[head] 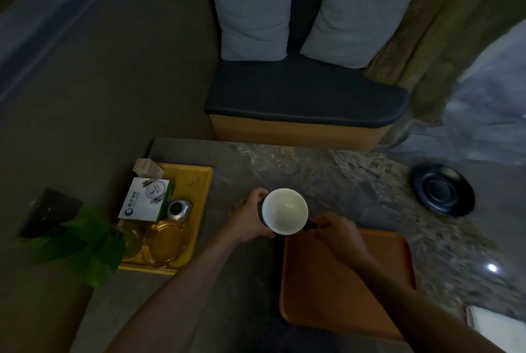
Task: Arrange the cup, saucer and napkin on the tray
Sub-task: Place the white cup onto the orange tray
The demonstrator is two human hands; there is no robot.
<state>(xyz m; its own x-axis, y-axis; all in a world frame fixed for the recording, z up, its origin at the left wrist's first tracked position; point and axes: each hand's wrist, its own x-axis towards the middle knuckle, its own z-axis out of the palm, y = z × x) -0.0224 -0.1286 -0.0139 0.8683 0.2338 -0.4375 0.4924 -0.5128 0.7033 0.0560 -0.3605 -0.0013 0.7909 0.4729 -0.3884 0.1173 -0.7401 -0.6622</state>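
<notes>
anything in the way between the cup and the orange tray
Nothing visible. The cup is held by the left hand and the right hand just past the far left corner of the orange tray, whose surface is bare. The saucer sits apart, far right.

Both hands hold a cup over the stone counter, at the far left corner of an empty tray.

The left hand wraps the dark outside of the cup, whose inside is white and empty; the right hand pinches its handle. The orange tray lies bare on the counter. A black saucer sits well apart to the right, and a white napkin shows at the lower right corner.
</notes>
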